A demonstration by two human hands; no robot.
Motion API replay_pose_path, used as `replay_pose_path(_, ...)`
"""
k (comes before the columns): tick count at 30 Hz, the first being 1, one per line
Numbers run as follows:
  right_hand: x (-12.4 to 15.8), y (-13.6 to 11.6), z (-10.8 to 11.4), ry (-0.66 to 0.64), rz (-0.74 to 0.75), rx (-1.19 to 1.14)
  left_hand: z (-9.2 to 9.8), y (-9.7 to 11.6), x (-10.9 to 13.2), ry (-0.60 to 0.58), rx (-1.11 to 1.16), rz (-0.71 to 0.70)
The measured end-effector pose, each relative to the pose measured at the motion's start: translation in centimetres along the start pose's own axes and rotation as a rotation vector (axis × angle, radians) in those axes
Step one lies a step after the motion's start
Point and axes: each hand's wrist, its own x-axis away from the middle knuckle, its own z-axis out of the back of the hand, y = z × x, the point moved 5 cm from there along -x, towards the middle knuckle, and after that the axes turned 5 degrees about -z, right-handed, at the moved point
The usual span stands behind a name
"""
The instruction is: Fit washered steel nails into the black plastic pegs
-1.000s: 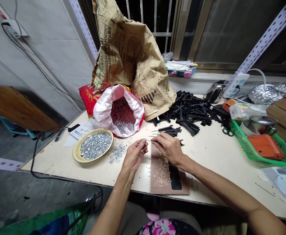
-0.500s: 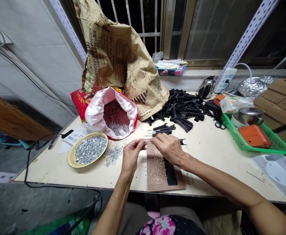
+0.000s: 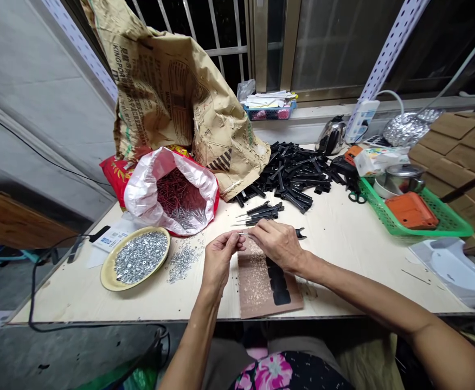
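My right hand [image 3: 276,244] is closed round a black plastic part with a forked end [image 3: 301,233] that sticks out on its right. From its fingertips a thin metal pin [image 3: 243,234] points left. My left hand [image 3: 222,252] pinches at the tip of that pin; whatever small piece lies between its fingers is too small to make out. Just beyond the hands lie several black parts with pins [image 3: 264,213]. Below my right hand is a brown board [image 3: 256,290] with black pads [image 3: 280,287] along it.
To the left stand a yellow plate [image 3: 106,280] of small metal washers, loose washers [image 3: 184,262], and an open bag [image 3: 146,189] of long metal pins. Behind are a brown paper sack [image 3: 217,124] and a heap of black parts [image 3: 294,173]. A green basket [image 3: 457,225] sits right.
The camera view has swung a little to the right, so the table's things appear further left. Both hands stay together at the pin, with the left fingers now closer over its tip.
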Motion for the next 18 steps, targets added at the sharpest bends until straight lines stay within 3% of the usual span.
replay_pose_path(7, 0.4, 0.2, -0.2, 0.012, -0.077, -0.024, -0.1, -0.3, -0.2, 0.038, -0.102, -0.105)
replay_pose_path(18, 0.9, 0.9, -1.1, -0.041, -0.129, -0.118, -0.1, -0.2, -0.4, 0.012, -0.19, -0.114)
